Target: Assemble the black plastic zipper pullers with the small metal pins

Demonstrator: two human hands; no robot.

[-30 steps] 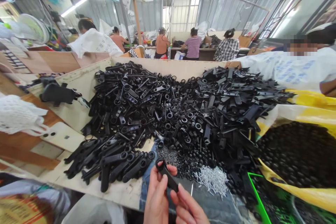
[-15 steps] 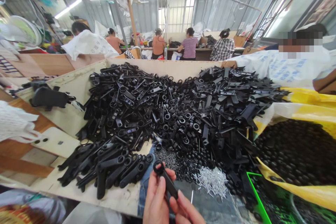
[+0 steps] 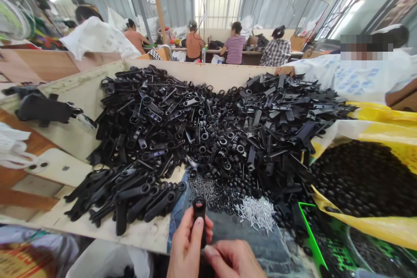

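My left hand (image 3: 187, 247) is closed round a black plastic bar with a ring end (image 3: 199, 210), held upright at the bottom middle of the view. Beside it, my right hand (image 3: 233, 260) pinches the bar's lower end with thumb and fingers. Just beyond them lie a heap of small silver pins (image 3: 257, 213) and small black rings (image 3: 224, 195) on a blue cloth. A row of similar black bars (image 3: 130, 195) rests to the left, and a large pile of black plastic parts (image 3: 208, 126) fills the wooden tray (image 3: 81, 91).
A yellow sack of small black pieces (image 3: 368, 178) stands at the right, with a green bin edge (image 3: 311, 230) below it. A person in white (image 3: 358, 74) leans over the tray's far right. A white phone (image 3: 55, 165) lies on the left ledge. Several people work at a far table.
The bar has turned from slanted to upright between my hands. My right fingers have moved from under it to pinch its lower end. The view has tipped slightly downward.
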